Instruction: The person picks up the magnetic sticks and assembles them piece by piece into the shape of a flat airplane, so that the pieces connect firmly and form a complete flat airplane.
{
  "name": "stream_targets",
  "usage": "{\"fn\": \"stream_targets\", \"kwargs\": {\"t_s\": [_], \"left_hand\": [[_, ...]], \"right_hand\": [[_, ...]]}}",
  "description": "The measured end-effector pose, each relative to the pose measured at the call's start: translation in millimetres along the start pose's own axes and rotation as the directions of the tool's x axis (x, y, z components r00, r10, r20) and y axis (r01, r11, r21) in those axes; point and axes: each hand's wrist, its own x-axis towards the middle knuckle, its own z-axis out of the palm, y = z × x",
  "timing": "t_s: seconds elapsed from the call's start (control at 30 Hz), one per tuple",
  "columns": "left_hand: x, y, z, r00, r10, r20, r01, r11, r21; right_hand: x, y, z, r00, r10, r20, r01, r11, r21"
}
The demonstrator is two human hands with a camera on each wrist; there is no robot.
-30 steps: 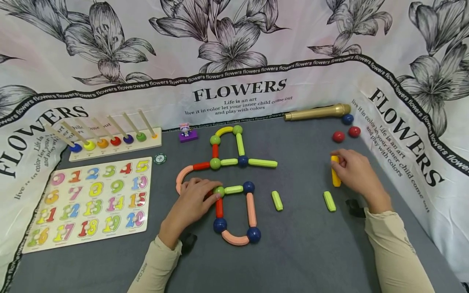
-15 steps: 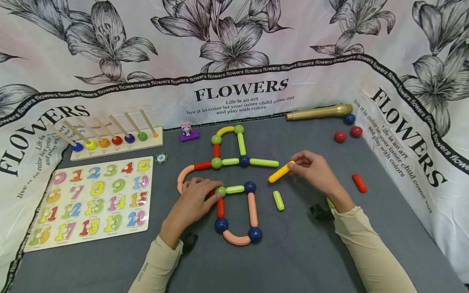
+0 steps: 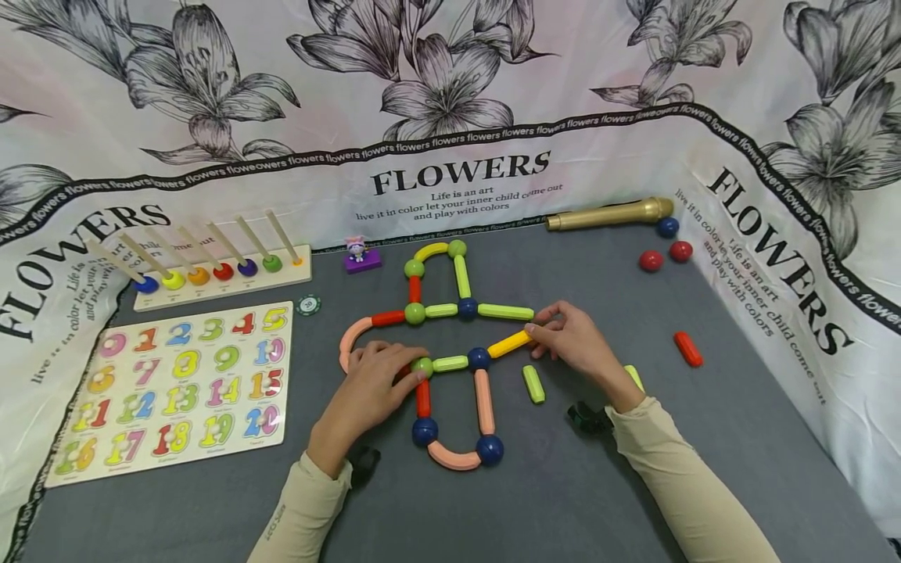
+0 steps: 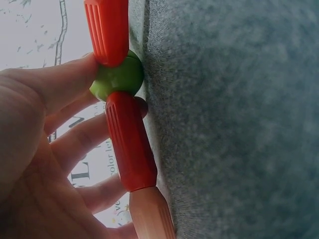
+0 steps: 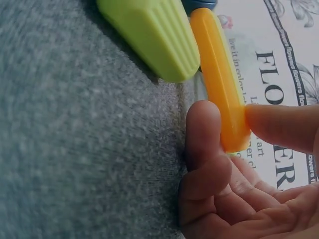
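Observation:
My left hand (image 3: 373, 389) pinches a green magnetic ball (image 4: 119, 77) between thumb and fingers. Red sticks (image 4: 132, 144) join this ball on two sides. In the right wrist view, my right hand (image 5: 239, 194) pinches one end of a yellow magnetic stick (image 5: 219, 74). The stick's other end meets a blue ball (image 3: 479, 358) at the lower loop's upper right corner. Peach sticks (image 3: 484, 403), red sticks and balls form that lower loop. A curved peach stick (image 3: 349, 338) links it to the upper part, where a light green stick (image 3: 505, 312) points right. A loose light green stick (image 3: 533, 384) lies below the yellow one.
Right of my hand lie a red stick (image 3: 688, 349), two red balls (image 3: 651, 260), a blue ball (image 3: 668, 227) and a gold microphone (image 3: 608, 214). To the left are a number puzzle board (image 3: 287, 375), a bead stand (image 3: 304, 270), a chip (image 3: 308, 305) and a purple-based figurine (image 3: 362, 260).
My right hand has brought the yellow stick leftward from the table's right side to the blue ball. A red stick at the right has come into view. The left hand stays in place.

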Motion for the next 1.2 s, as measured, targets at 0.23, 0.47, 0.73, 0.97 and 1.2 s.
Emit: {"fn": "stream_targets", "kwargs": {"t_s": [0.23,0.47,0.73,0.97,1.2], "left_hand": [[-0.4,-0.4,0.4,1.000,-0.003,0.005,0.003,1.000,0.000],[-3.9,-3.7,-0.4,1.000,-0.006,-0.016,0.006,1.000,0.004],[-2.3,-0.2,2.0,1.000,-0.002,-0.005,0.002,1.000,-0.007],[-3.6,-1.3,0.6,1.000,-0.007,-0.019,0.007,1.000,0.007],[-2.4,-2.9,0.0,1.000,0.003,-0.012,-0.002,1.000,0.022]], "right_hand": [[1,1,-3,1.000,0.004,0.001,-0.004,1.000,0.002],[8,2,-24,0.995,-0.063,-0.083,0.057,0.996,-0.071],[35,13,-97,0.895,-0.243,-0.375,0.094,0.923,-0.373],[80,19,-157,0.897,-0.264,-0.354,0.002,0.804,-0.594],[102,21,-196,0.954,-0.145,-0.263,-0.087,0.704,-0.705]]}}
